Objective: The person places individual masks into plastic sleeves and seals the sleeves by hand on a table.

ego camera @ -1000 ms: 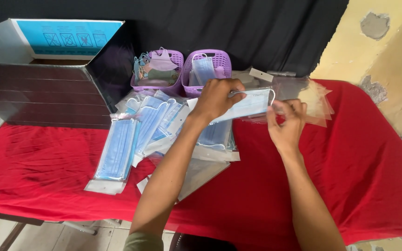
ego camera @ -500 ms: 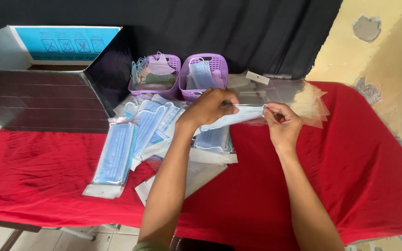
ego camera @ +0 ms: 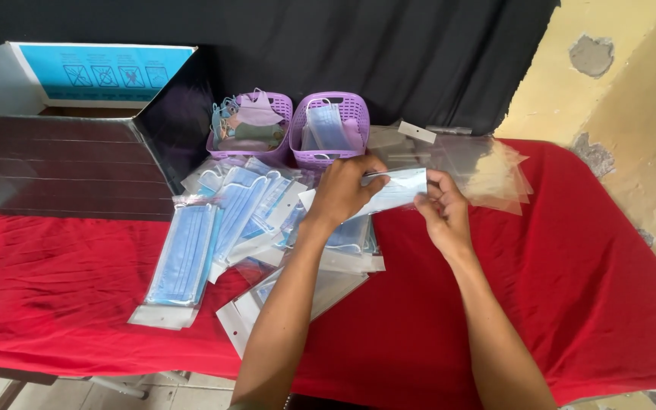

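1. Your left hand (ego camera: 343, 193) has its fingers curled shut over the left end of a folded pale blue face mask (ego camera: 398, 190), held above the table; its fingertips are hidden under the hand.
2. Your right hand (ego camera: 442, 212) pinches the right end of the same mask, fingers bent close together on its edge. Whether an ear loop is caught between them is too small to tell.
3. The mask looks soft and pleated, a flat rectangle, slightly tilted. Part of it is covered by your left hand.
4. Just below your hands lie clear plastic sleeves with blue masks inside (ego camera: 229, 209), fanned and overlapping, glossy, with white header strips. One long packet (ego camera: 184, 258) lies apart to the left.
5. Behind your hands stand two purple latticed plastic baskets (ego camera: 307, 156); the left holds mixed loose masks, the right holds blue ones standing on edge.
6. To the right lies a stack of empty clear sleeves (ego camera: 487, 171), so transparent that its edges are hard to make out.
7. A red cloth (ego camera: 586, 304), wrinkled, covers the table. At the left a large open cardboard box (ego camera: 62, 167), dark outside, is cut off by the frame.
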